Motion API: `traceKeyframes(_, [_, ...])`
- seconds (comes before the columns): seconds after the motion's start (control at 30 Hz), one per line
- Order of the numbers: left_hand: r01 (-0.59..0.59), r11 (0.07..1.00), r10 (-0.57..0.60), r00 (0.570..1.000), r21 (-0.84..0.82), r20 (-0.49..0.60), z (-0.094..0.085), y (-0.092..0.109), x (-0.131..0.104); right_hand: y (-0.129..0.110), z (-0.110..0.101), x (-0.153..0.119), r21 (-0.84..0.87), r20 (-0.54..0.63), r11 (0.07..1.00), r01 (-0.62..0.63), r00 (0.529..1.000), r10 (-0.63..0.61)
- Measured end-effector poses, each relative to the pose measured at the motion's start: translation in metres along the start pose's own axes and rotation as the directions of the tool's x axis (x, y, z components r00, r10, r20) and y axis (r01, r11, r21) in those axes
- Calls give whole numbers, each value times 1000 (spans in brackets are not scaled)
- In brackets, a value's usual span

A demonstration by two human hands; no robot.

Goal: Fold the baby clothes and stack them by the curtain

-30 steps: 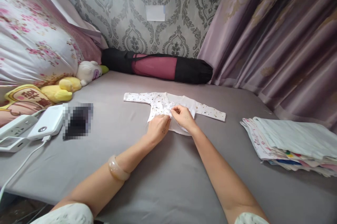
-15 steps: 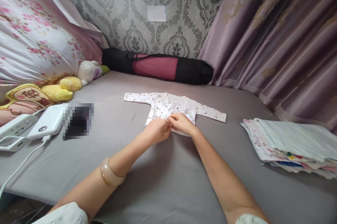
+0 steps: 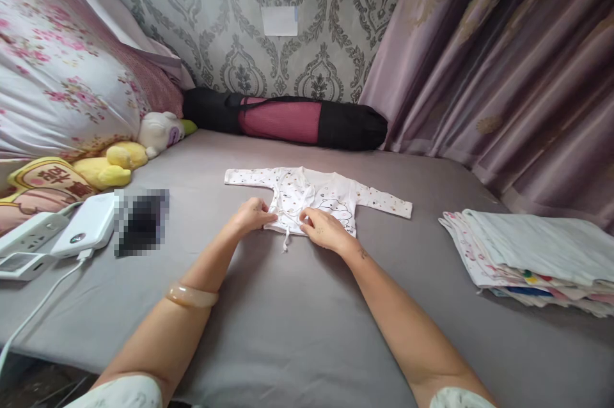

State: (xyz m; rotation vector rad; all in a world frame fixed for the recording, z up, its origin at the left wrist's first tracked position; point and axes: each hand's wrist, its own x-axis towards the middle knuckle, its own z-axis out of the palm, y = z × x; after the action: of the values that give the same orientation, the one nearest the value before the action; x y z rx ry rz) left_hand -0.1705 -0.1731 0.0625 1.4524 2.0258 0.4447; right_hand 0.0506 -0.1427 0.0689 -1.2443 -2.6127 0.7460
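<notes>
A small white baby shirt (image 3: pixel 330 194) with a scattered print and a cartoon outline lies front up, both sleeves spread outward. Its thin white tie (image 3: pixel 286 238) hangs over the lower hem near the middle. My left hand (image 3: pixel 252 215) is at the shirt's lower left corner, thumb and fingers pinched on the cloth. On the lower middle of the front, my right hand (image 3: pixel 326 229) has its fingers curled in a pinch at the fabric beside the tie. The exact bit of cloth under those fingertips is partly hidden.
A stack of folded clothes (image 3: pixel 532 254) lies at the right. To the left are a white power bank (image 3: pixel 86 226), a power strip (image 3: pixel 31 235), a blurred dark object (image 3: pixel 141 222) and plush toys (image 3: pixel 160 133). A black and red long bag (image 3: pixel 283 120) lies along the wall.
My hands were together at the shirt's middle hem; now they are apart. The left has moved left to the corner, and the tie shows between them.
</notes>
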Motion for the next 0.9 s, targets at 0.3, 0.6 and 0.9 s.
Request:
traceKeyframes(0.3, [153, 975, -136, 984, -158, 117, -6, -3, 2, -8, -3, -5, -66, 16, 997, -34, 999, 35])
traceKeyframes(0.6, [-152, 969, 169, 983, 197, -70, -27, 11, 20, -13, -3, -6, -117, 31, 992, -38, 999, 42])
traceKeyframes(0.9, [-588, 689, 633, 773, 424, 43, 13, 73, 117, -12, -2, -6, -127, 31, 991, -35, 999, 39])
